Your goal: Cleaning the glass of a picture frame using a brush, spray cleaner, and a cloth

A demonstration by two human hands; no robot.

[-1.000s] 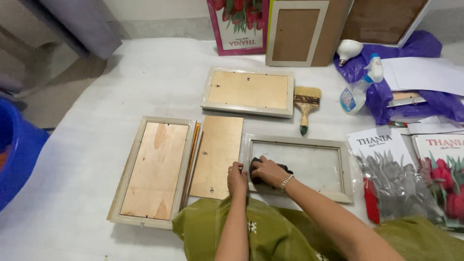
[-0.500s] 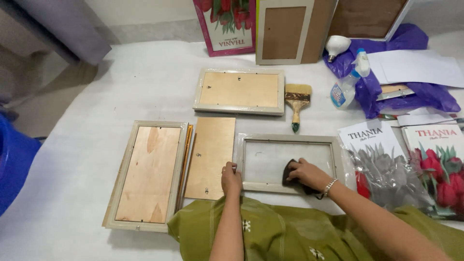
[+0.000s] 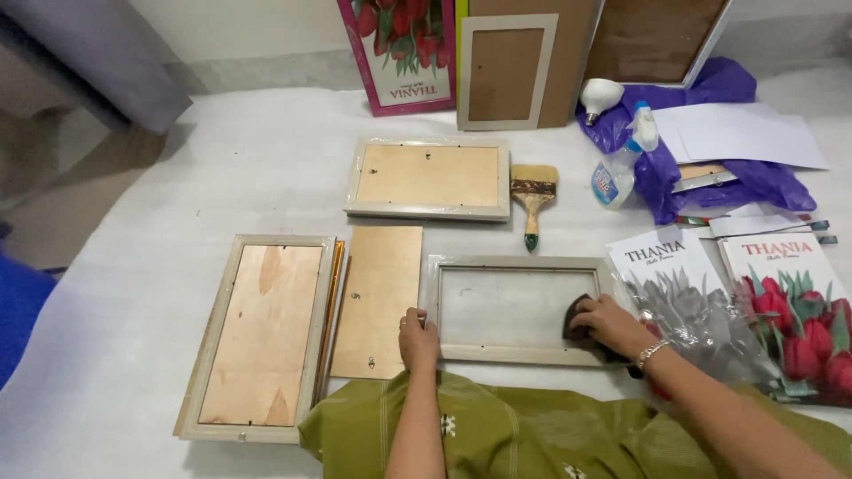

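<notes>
A white, softly textured surface [image 3: 222, 177] carries everything, and a green cloth [image 3: 532, 439] is draped between both forearms at the near edge. Left of the left hand lies the largest frame [image 3: 259, 335], face down, its plywood back showing and its long axis running away from the person. Between it and the left hand lies a loose plywood backing board [image 3: 379, 300], likewise lengthwise away. Directly between the hands lies a pale rectangular picture frame [image 3: 519, 309], flat with its glass up and its long axis running left to right. The left hand [image 3: 419, 337] rests palm down with fingers curled on the frame's near left corner, wrist straight. The right hand [image 3: 605, 324] comes in from the right, fingers bent and pressing a dark cloth pad [image 3: 579, 321] against the glass at the frame's right end. Beyond the hands lies another frame [image 3: 429, 177], back up, with a wooden-handled paintbrush [image 3: 532, 197] beside it.
</notes>
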